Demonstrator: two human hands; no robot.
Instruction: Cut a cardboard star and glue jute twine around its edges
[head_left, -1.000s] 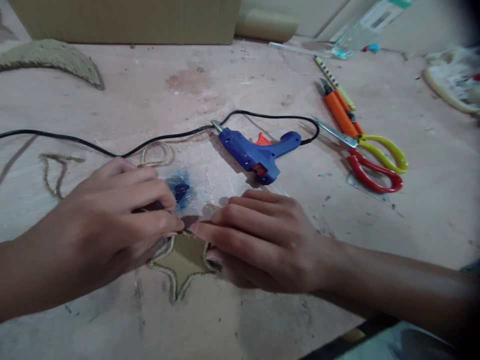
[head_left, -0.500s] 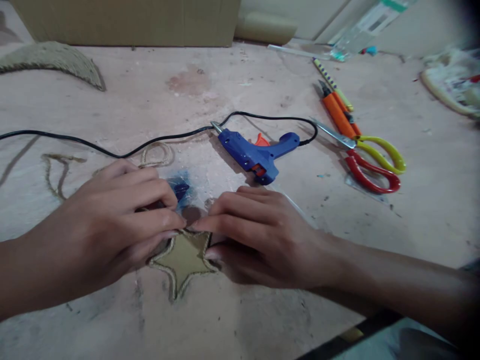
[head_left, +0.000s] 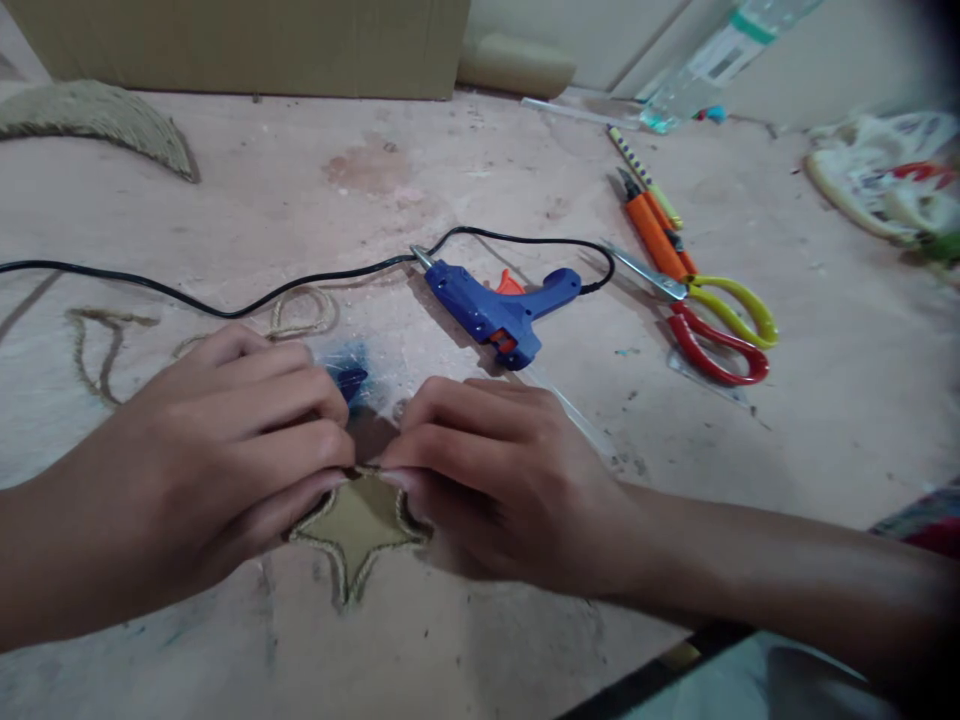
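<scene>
A cardboard star (head_left: 361, 522) edged with twisted twine lies low in the middle of the view, one point toward me. My left hand (head_left: 247, 440) is closed, its fingertips pinching the star's upper left edge. On the upper right edge my right hand (head_left: 487, 470) pinches too, thumb and forefinger pressed at the twine. The fingertips of both hands almost meet at the star's far side, hiding part of its border. Loose twine (head_left: 304, 312) trails out behind my left hand. A blue hot glue gun (head_left: 487, 310) lies just beyond my hands.
A black cord (head_left: 300, 283) runs leftward across the table. To the right lie scissors (head_left: 720, 335), an orange box cutter (head_left: 658, 232) and a dotted pencil (head_left: 645, 178). A twine-covered crescent (head_left: 97, 115), a cardboard box (head_left: 247, 45) and a plastic bottle (head_left: 724, 60) stand farther back.
My right thumb has shifted up from the star's right side toward its far edge, near the forefinger. The whole scene sits slightly farther left as the camera turned.
</scene>
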